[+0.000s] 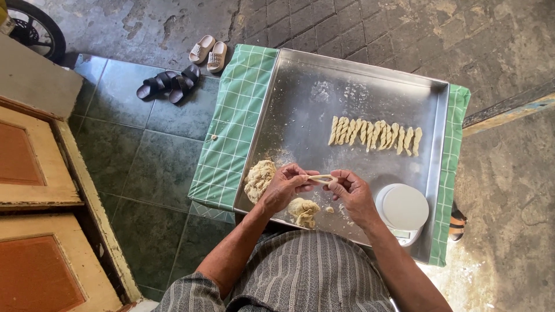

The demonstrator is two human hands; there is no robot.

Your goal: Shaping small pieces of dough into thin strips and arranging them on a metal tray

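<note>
Both hands, left hand (284, 186) and right hand (352, 190), pinch a thin dough strip (321, 178) over the metal tray (300, 110). Dough lumps (259, 179) sit just beside, twisted pieces (374, 134) farther back, white scale (403, 209) near the right wrist.

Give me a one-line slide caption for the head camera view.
Left hand and right hand hold a thin dough strip over a floured steel tray, beside twisted dough pieces and a white scale.

Tray (300, 98) shiny metal (flour-dusted); dough strip (321, 178) matt, soft.

black sandals (169, 85), beige slippers (208, 52) (on floor)
</note>
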